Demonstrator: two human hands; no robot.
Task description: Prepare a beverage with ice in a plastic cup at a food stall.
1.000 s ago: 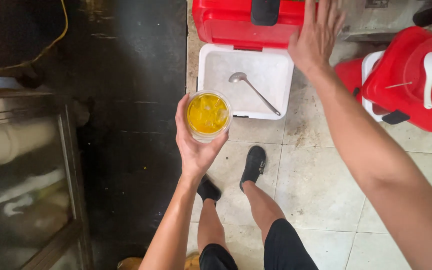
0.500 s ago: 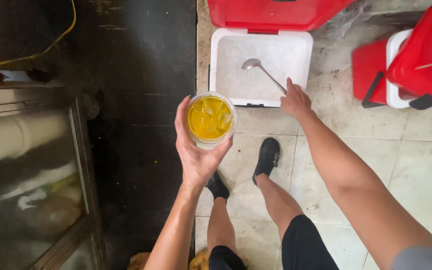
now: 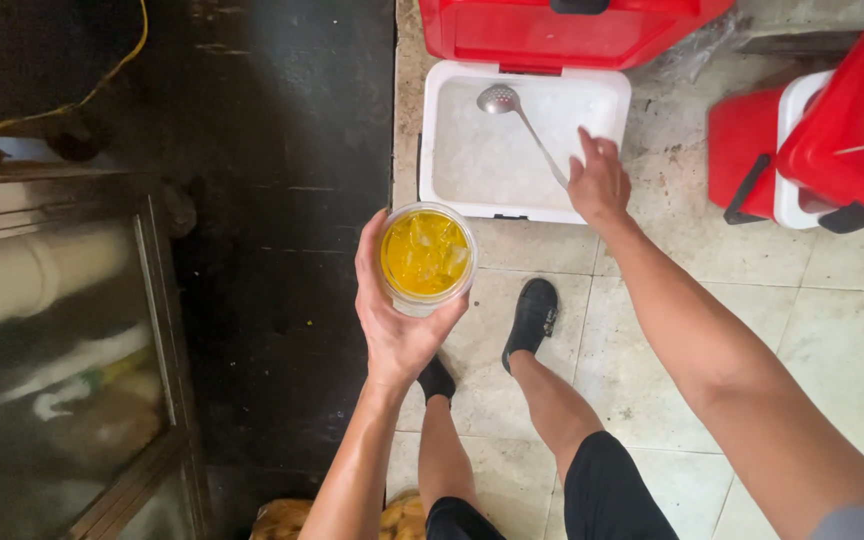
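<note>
Pale floor tiles (image 3: 832, 350), scuffed and stained, fill the right half of our view; left of them runs a dark, rough slab (image 3: 282, 200), and at far left a glass-fronted cabinet (image 3: 52, 380) with a metal frame. Our left hand (image 3: 397, 320) is wrapped around a clear plastic cup (image 3: 426, 256), fingers curled on its wall, held upright over the seam between slab and tile. Cup is round, holds yellow-orange drink with ice chunks near the brim. Our right hand (image 3: 600, 182) sits at the near right corner of an open white cooler box (image 3: 522, 140), fingers loosely bent, touching or just at the thin handle of a metal ladle (image 3: 524, 124); we cannot tell if the grip is closed on it. Ladle bowl is round and perforated, lying on the crushed ice at the box's far left, handle slanting toward our hand. Box lid (image 3: 572, 30) is red hard plastic, standing open behind it. Second red cooler (image 3: 832, 130) with a white rim and black latch sits at right, well apart from the cup. Our black shoes (image 3: 532, 315) are on the tile below the cup.
</note>
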